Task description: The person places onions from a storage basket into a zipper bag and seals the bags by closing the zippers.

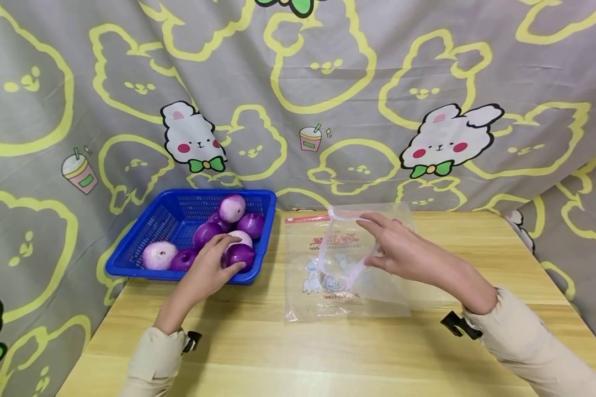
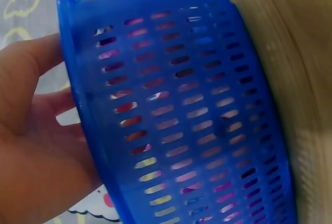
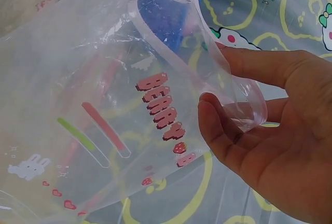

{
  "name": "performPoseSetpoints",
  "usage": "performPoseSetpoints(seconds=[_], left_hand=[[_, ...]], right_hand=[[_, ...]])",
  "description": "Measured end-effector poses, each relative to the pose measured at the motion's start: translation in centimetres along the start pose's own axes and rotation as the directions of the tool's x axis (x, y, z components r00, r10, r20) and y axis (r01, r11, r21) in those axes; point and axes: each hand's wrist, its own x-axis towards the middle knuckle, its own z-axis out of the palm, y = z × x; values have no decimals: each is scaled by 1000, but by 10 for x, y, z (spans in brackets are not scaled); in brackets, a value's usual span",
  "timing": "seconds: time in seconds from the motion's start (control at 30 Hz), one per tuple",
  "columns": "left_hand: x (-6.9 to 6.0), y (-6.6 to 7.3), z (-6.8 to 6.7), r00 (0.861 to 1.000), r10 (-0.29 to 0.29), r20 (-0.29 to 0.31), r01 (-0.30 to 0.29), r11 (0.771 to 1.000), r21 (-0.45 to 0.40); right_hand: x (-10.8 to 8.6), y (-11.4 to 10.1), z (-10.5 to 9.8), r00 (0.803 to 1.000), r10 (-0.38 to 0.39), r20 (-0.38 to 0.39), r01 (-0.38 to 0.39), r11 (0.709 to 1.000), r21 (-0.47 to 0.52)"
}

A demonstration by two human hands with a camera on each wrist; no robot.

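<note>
Over the right end of a blue plastic basket, my left hand curls its fingers and thumb around a purple onion. In the left wrist view the basket wall hides the fingertips. My right hand pinches the rim of a clear printed zip bag, whose mouth gapes toward the basket. From the right wrist, the thumb shows on the near side of the film and the fingers behind it. Clear film with a red strip lies flat under or behind; whether it is a separate bag I cannot tell.
Several more purple and whitish onions lie in the basket. Basket and bag rest on a light wooden table. A grey patterned curtain hangs along the table's back and sides.
</note>
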Motion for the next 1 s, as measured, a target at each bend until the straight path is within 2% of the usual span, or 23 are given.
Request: performPoseSetpoints(seconds=[0.1,0.23,0.37,0.5,0.63,0.77,0.9,1.0], left_hand=[[4,-3,1,998,-13,54,14,1000,-17],[8,-2,2,995,-36,92,40,998,-39],[8,-2,3,994,-50,95,54,998,-43],[7,-3,4,996,-39,77,42,998,-41],[8,-2,4,999,-25,31,27,998,-50],[8,1,2,998,4,-63,-7,999,-52],[9,5,1,985,44,-170,-54,997,-56],[10,8,1,973,59,-222,-76,995,-69]], right_hand=[[2,2,1,1000,5,-1,-5,1000,-10],[4,4,3,1000,-7,-4,7,1000,-8],[5,5,5,1000,-9,3,9,1000,2],[6,5,6,1000,-3,8,3,1000,3],[6,6,6,1000,-2,13,2,1000,6],[6,7,8,1000,-8,14,8,1000,5],[6,8,9,1000,-14,13,14,1000,1],[6,8,10,1000,-11,17,11,1000,5]])
